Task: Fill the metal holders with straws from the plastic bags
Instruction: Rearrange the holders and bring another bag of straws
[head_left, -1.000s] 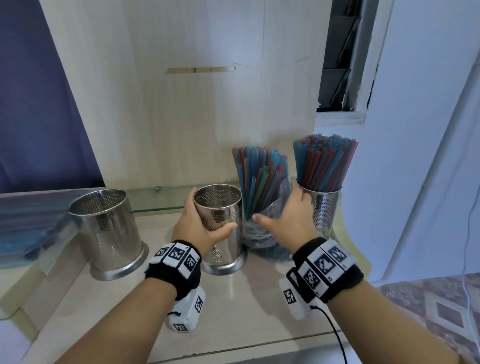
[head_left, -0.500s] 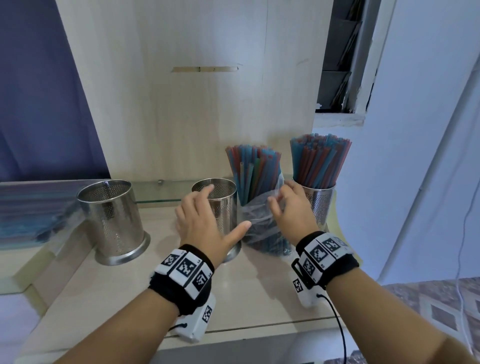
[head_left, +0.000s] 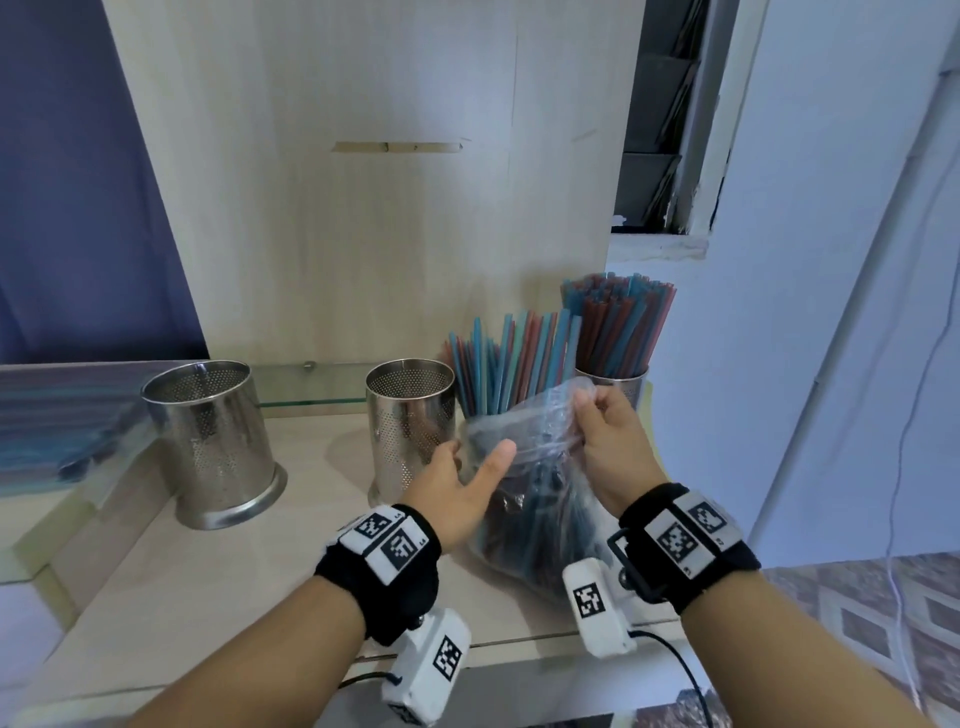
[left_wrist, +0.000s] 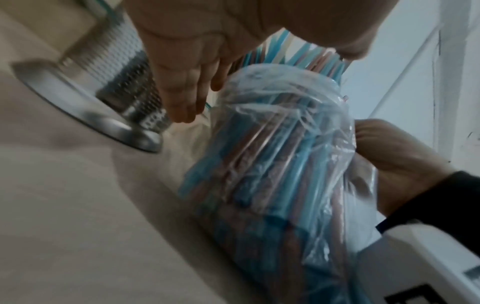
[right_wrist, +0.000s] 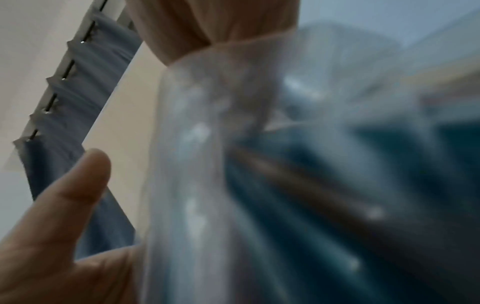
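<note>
Plastic bag (head_left: 524, 467) of straws (head_left: 511, 358) stands on the tabletop (head_left: 208, 582) beside an empty holder (head_left: 410, 421); my right hand (head_left: 613, 457) pinches its rim, left hand (head_left: 457, 493) spread open alongside. Slippery film could tip it, spilling straws.

Bag (right_wrist: 259, 164) blurred (right wrist view)

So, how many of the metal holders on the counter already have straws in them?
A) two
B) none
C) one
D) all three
C: only the right holder stands full of straws; the middle holder and the left holder are empty, and the other straws are in the plastic bag that the right hand pinches.
</note>
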